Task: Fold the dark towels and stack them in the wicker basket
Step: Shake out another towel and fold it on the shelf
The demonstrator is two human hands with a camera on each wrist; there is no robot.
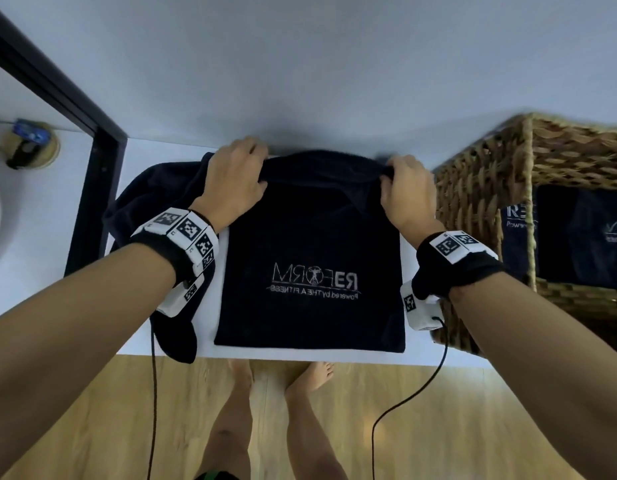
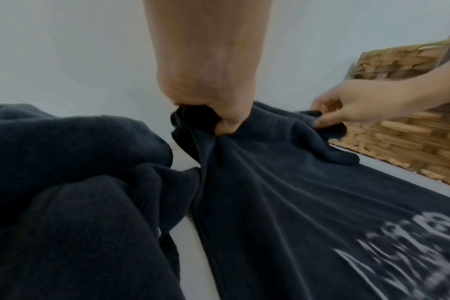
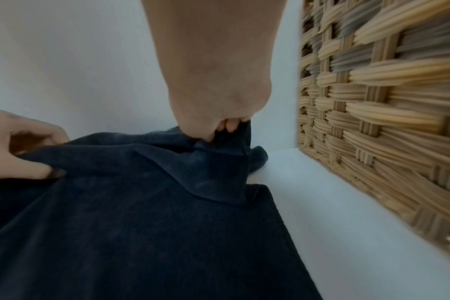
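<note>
Gripping: both hands pinch the far edge of a dark towel (image 1: 310, 244) lying on a white table (image 1: 338, 358), centre of the head view.
Towel: navy, almost black, soft and napped; it lies flat and roughly square, its near edge close to the table's front edge. White stitched lettering in its lower half reads upside down and mirrored: "REFORM", with a small figure in the O, and a smaller line below it, "Powered by THEA FITNESS".
Far edge: lifted and bunched between the hands, sagging in a shallow curve, with creases fanning toward the viewer.
Left hand (image 1: 232, 181): fingers curled over the towel's far left corner, thumb underneath, pinching the cloth.
Right hand (image 1: 405, 192): fingers curled, pinching the far right corner; in the right wrist view the fingertips (image 3: 231, 125) press a gathered fold.
Second towel (image 1: 151, 199): same dark cloth, crumpled in a heap at left of the flat one, partly under the left wrist, one end hanging over the table's front edge.
Basket (image 1: 480, 188): woven wicker, tan, at the right of the frame, just beside the towel.
Folded towels (image 1: 577, 233): dark, inside the basket, white lettering partly showing.
Wrists: black bands with white blocks printed in black squares; a black cable hangs from each.
Floor (image 1: 92, 410): pale wood, bottom of the frame.
</note>
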